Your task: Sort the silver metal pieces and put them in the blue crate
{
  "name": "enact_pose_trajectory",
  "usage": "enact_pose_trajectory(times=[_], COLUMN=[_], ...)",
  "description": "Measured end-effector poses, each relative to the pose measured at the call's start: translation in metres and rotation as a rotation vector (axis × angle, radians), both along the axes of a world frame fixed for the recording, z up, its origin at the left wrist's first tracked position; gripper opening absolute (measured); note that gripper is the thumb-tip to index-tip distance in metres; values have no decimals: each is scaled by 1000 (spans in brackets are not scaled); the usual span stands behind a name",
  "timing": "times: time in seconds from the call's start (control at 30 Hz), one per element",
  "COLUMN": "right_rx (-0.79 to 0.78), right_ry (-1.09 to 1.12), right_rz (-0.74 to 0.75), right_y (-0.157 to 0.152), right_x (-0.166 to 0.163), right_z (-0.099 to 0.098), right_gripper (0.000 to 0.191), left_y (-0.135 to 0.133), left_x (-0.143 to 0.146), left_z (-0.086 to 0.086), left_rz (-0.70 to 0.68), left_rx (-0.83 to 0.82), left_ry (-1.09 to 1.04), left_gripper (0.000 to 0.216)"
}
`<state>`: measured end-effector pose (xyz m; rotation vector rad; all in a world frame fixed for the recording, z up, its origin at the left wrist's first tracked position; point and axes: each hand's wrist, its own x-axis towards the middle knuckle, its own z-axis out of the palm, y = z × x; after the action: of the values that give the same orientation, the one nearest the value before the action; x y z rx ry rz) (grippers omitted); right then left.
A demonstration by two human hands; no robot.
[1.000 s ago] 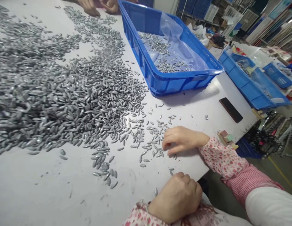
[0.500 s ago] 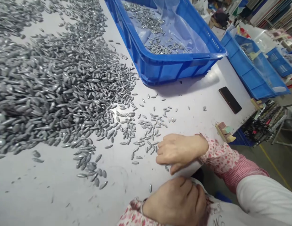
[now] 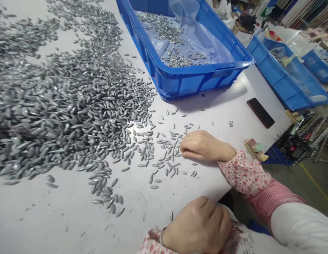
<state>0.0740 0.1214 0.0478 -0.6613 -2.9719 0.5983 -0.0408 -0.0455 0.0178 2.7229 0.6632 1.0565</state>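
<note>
A large heap of small silver seed-shaped pieces (image 3: 60, 113) covers the left of the white table (image 3: 52, 222). Looser pieces (image 3: 166, 151) trail out from it toward my hands. My right hand (image 3: 203, 146) lies on the table, fingers loosely curled, tips among those scattered pieces. Nearer the table edge, my left hand (image 3: 197, 225) rests in a closed fist, with any contents hidden. A single piece (image 3: 171, 215) lies just beside that fist.
A blue plastic crate (image 3: 185, 83) with a clear liner and silver pieces stands on the table. A dark phone (image 3: 260, 113) and small stacked blocks (image 3: 255, 150) lie to the right. Another blue crate (image 3: 282, 77) stands beyond the table's right edge.
My right hand has slid toward the far side of the table and its fingers have drawn together. My left fist stays closed in nearly the same place.
</note>
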Motion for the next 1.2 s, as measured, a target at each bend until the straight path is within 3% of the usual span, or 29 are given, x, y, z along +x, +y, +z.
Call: enact_pose_trajectory(times=[0.2, 0.33, 0.47, 0.77, 1.0, 1.2], right_rx=[-38, -83, -12, -34, -81, 80], right_ry=[-25, 41, 91, 50, 50, 32], right_rz=[56, -10, -55, 1, 126, 91], right_y=[4, 4, 1, 6, 10, 5], right_x=[7, 4, -5, 0, 7, -1], right_z=[-3, -6, -13, -14, -9, -13], right_gripper=[19, 18, 19, 17, 20, 24], left_y=[2, 2, 3, 3, 2, 0], left_x=[0, 0, -1, -1, 0, 0], left_z=[0, -1, -1, -1, -2, -1], left_rz=[7, -9, -6, 0, 9, 9], left_rx=[-29, -34, -19, -21, -19, -19], left_ry=[-11, -12, -5, 29, 28, 63], left_gripper=[18, 20, 20, 24, 21, 19])
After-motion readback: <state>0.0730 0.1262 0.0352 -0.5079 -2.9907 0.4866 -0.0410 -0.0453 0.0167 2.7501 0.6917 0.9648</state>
